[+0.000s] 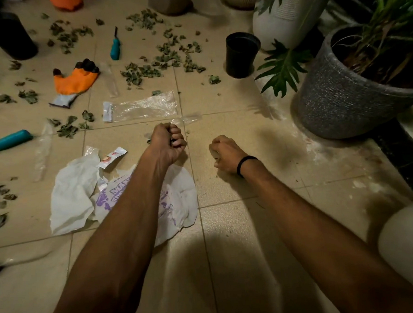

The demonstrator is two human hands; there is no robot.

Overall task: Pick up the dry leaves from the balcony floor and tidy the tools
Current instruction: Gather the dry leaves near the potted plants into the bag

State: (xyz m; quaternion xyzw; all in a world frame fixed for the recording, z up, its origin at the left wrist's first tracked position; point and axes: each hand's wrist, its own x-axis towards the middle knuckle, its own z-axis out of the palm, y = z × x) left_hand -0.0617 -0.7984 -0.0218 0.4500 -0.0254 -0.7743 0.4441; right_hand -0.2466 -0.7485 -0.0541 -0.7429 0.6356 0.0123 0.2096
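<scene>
Both fists are clenched low over the floor (242,251): the left grip (168,141) has its fingers rolled tight into the palm, and the right grip (225,152) is curled the same way. Whether either one encloses anything cannot be told. A scrap of clear film (190,118) lies just beyond the left knuckles. Between and in front of the two fists the beige tiles are bare, and that open strip runs back toward the camera between the forearms. The left forearm crosses a crumpled white printed bag (75,200), which has a small sachet (111,158) at its upper edge. On the right, the bare floor is bounded by a big grey planter (337,100) and a dark ledge, with a pale-clothed knee (411,245) at the lower corner. Farther out lies a flat clear plastic bag (144,107). Beyond it the dry leaves (142,72) are scattered in clumps over the tiles, thickest ahead and to the left, well apart from both fists. Among them lie an orange glove (75,79), a teal-handled tool (115,48) and a second teal handle (6,142) at the left edge. A small black pot (241,55) stands beside a white planter (286,16). Both arms reach forward nearly straight, and the right wrist wears a black band (246,164).
</scene>
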